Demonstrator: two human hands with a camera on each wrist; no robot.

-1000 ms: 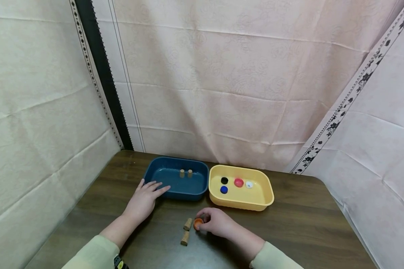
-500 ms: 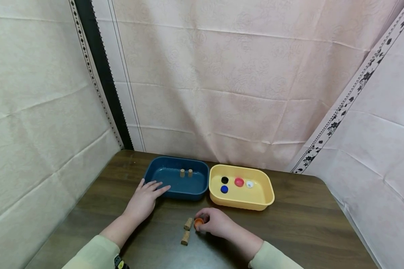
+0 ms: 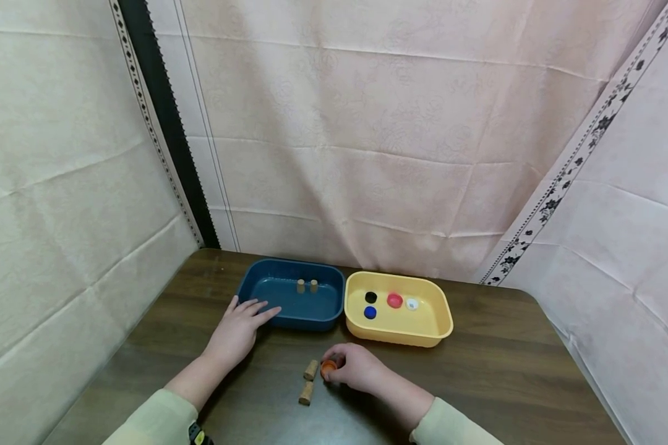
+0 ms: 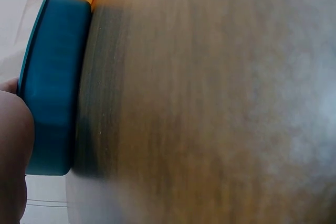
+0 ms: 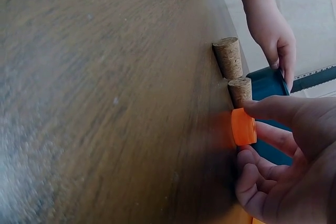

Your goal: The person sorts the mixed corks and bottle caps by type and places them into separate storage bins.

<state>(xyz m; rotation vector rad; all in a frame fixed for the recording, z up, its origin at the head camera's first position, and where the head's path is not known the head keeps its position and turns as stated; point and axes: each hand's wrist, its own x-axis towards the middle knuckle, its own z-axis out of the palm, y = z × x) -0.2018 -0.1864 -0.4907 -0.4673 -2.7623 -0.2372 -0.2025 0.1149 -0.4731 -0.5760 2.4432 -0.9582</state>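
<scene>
The right hand [image 3: 359, 368] pinches an orange cap [image 3: 328, 369] between thumb and fingers at the table's front middle; in the right wrist view the orange cap [image 5: 243, 127] stands on its edge against the fingers. Just left of it two corks [image 3: 310, 370] [image 3: 306, 393] lie one behind the other. With fingers spread, the left hand [image 3: 235, 334] rests at the front left rim of the blue tray [image 3: 306, 322]. Two small corks [image 3: 300, 286] [image 3: 314, 286] stand inside that tray.
Right of the blue tray is a yellow tray [image 3: 399, 339] with a black cap [image 3: 371, 298], a blue cap [image 3: 370, 313], a red cap [image 3: 394, 301] and a white cap [image 3: 412, 304]. Curtains hang behind and beside the wooden table [image 3: 506, 358].
</scene>
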